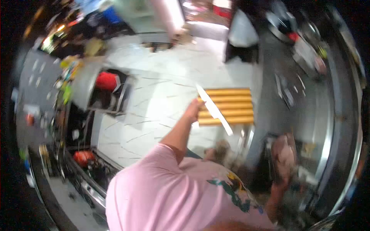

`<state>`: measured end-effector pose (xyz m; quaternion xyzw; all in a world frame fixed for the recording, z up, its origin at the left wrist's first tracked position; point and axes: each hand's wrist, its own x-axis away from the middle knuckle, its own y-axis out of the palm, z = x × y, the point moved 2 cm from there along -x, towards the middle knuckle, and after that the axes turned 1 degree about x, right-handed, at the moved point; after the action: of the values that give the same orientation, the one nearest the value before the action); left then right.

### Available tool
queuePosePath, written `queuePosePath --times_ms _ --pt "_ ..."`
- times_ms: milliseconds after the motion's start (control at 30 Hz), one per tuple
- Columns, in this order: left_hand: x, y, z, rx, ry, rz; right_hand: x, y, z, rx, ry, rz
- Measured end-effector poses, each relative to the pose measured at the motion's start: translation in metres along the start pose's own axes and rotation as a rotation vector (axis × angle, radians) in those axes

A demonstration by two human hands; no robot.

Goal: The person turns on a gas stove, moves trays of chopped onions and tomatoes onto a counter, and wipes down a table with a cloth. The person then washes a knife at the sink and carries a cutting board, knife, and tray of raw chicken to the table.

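Observation:
My left hand is closed on the left edge of a wooden board with yellow-brown slats. Across the slats lies a white knife, slanting down to the right, its upper end close to my fingers. My right hand is low on the right, beside the dark counter. Just beyond it is a blurred pinkish-brown oblong thing that it seems to grip; its kind and the fingers cannot be made out.
A dark grey counter runs along the right, bearing loose utensils and a white bag at its far end. White veined floor tiles spread ahead. On the left stand an open cabinet with a red thing and a black stove.

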<state>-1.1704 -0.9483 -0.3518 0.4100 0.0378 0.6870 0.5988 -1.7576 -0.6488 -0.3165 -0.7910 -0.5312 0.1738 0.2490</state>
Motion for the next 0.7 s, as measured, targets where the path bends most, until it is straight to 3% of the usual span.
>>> queuePosePath --times_ms 67,100,133,167,200,267,367,400,433,500,533,600,700 --pt "0.032 -0.042 0.021 0.015 0.086 0.022 0.009 0.019 -0.093 0.326 -0.343 0.084" --pt "0.051 -0.063 0.030 0.020 0.137 0.010 0.000 0.033 -0.116 0.260 -0.529 0.095" --pt "0.066 -0.086 0.047 0.038 0.178 0.034 -0.007 0.051 -0.143 -0.114 -0.397 -0.137" --pt "0.086 -0.103 0.063 0.049 0.176 0.075 -0.011 0.082 -0.238 -0.477 -0.203 -0.304" --pt "0.109 -0.126 0.075 0.064 0.168 0.113 -0.012 0.095 -0.252 -0.481 -0.241 -0.333" --pt "0.152 -0.184 0.103 0.121 0.237 0.159 -0.020 0.134 -0.268 -0.747 0.261 -0.309" --pt "0.224 -0.250 0.138 0.225 0.365 0.223 -0.021 0.207 -0.328 -0.785 0.177 -0.540" --pt "0.253 -0.280 0.146 0.264 0.404 0.274 0.013 0.236 -0.387 -0.310 -0.575 -0.567" --pt "0.281 -0.311 0.155 0.301 0.443 0.321 0.019 0.269 -0.400 -0.306 -0.612 -0.605" --pt "0.338 -0.360 0.169 0.348 0.519 0.399 0.012 0.356 -0.411 -0.789 0.039 -0.824" --pt "0.362 -0.379 0.176 0.395 0.547 0.486 0.011 0.386 -0.433 -0.785 0.010 -0.862" --pt "0.410 -0.418 0.192 0.453 0.592 0.589 0.034 0.442 -0.489 -0.864 0.170 -1.110" --pt "0.462 -0.467 0.196 0.530 0.726 0.676 0.065 0.502 -0.564 -0.759 0.099 -1.191"
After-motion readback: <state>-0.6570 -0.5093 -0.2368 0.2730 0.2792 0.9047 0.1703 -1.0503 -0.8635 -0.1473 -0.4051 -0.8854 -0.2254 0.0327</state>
